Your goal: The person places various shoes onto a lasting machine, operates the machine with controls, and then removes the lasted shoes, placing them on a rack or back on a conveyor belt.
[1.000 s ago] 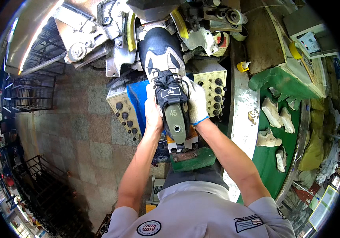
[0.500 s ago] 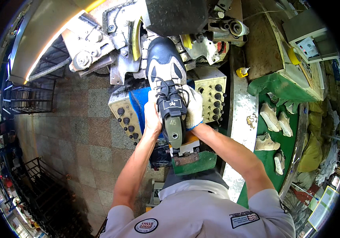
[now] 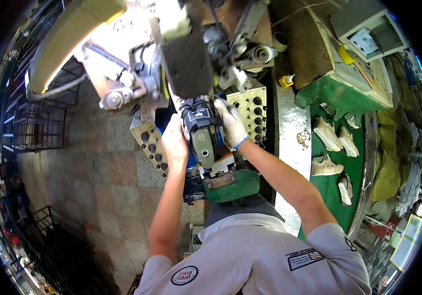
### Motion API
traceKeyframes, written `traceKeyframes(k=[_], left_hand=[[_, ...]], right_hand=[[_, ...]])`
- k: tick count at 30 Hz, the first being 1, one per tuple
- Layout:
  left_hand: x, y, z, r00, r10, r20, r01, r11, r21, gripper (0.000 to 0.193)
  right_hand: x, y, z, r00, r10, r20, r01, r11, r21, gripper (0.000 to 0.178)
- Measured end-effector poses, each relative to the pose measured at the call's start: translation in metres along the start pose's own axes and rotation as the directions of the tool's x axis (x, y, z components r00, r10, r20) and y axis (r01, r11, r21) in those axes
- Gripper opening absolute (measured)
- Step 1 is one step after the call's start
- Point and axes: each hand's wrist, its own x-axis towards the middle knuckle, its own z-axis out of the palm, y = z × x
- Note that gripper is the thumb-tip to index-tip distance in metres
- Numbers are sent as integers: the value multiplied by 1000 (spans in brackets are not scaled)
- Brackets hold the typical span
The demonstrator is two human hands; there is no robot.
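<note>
A black and pale lace-up shoe [image 3: 197,114] sits on an olive-green last [image 3: 203,145], heel end toward me. Its toe is hidden under the dark block [image 3: 185,66] of a machine. My left hand [image 3: 174,140] looks bare and lies closed along the shoe's left side, its fingertips partly out of sight. A white glove with a blue cuff covers my right hand [image 3: 231,122], which presses against the shoe's right side with fingers pointing forward. Beneath the last's heel end is a metal support [image 3: 219,167] with a green guard [image 3: 233,187].
Control boxes with black knobs [image 3: 253,115] flank the machine. A bright lamp housing [image 3: 63,46] hangs at upper left. To the right, a metal ledge [image 3: 292,162] borders a green surface with several pale shoes [image 3: 327,133]. Black racks [image 3: 36,128] stand at left on a tiled floor.
The machine's dark block now covers the shoe's toe, which was in plain sight before. My view has shifted slightly. Both hands stay at the shoe's sides, the right one looser round it.
</note>
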Motion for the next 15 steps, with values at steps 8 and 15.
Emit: traceKeyframes(k=[8,15], left_hand=[[-85,52,37,906,421,-50,-379,857,349,56],[-79,29,61,892,447,-63,-332,743,582,48]], right_hand=[[-158,5,-169,865,-65,-498,31,997,-75,50],[-284,71,-352,484,252,-838,-116,968,225,55]])
